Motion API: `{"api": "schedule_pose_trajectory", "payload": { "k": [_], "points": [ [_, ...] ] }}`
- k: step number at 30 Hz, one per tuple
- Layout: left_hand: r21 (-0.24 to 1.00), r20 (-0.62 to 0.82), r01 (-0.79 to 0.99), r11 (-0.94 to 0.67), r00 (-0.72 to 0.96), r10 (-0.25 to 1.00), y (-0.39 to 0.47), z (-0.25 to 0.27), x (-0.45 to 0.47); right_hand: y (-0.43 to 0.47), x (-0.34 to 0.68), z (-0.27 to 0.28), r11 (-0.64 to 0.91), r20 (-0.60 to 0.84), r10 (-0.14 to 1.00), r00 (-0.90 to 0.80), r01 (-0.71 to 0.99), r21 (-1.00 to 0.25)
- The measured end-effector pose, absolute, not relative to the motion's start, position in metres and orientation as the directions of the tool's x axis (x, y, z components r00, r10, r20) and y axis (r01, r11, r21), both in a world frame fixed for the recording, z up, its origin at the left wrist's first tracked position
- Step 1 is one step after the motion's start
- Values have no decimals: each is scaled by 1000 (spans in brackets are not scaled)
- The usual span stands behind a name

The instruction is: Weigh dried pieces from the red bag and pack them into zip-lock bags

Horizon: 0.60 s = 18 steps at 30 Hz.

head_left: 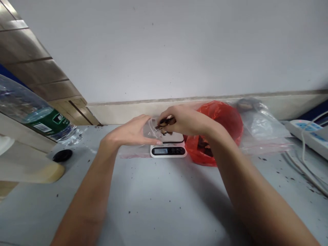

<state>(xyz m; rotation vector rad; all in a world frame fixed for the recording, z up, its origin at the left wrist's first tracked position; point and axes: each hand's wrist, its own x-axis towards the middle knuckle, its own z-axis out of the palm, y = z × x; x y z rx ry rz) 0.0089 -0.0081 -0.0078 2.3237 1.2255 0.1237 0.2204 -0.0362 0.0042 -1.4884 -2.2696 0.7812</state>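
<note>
A small white kitchen scale (168, 152) with a lit display sits near the wall. My left hand (132, 131) curves its thumb and fingers around the mouth of a clear plastic bag (151, 128) at the scale's left side. Over the scale, my right hand (179, 119) is closed on dark brown dried pieces (166, 125), held at the bag's opening. Just right of the scale stands an open red plastic bag (229, 118) with similar dark pieces inside, partly hidden behind my right forearm.
Clear zip bags (266, 128) lie on the right, beside a white power strip (311, 131) with cables. On the left are a tilted water bottle (48, 119), a black cap (63, 155) and a pale container (33, 167). Dark crumbs dot the grey tabletop (153, 191).
</note>
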Motion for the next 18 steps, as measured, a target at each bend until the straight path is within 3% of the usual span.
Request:
{"api": "schedule_pose_trajectory", "payload": {
  "k": [3, 8, 18],
  "points": [
    [540, -127, 725, -427, 571, 811, -10, -6, 12, -38, 205, 8, 421, 74, 882, -466, 706, -570],
    [654, -9, 591, -472, 630, 776, -5, -6, 6, -35, 192, 5, 453, 251, 887, -387, 632, -629],
    [677, -26, 600, -427, 599, 800, -3, -2, -4, -27, 209, -2, 449, 341, 866, -365, 270, -852]
  ]
}}
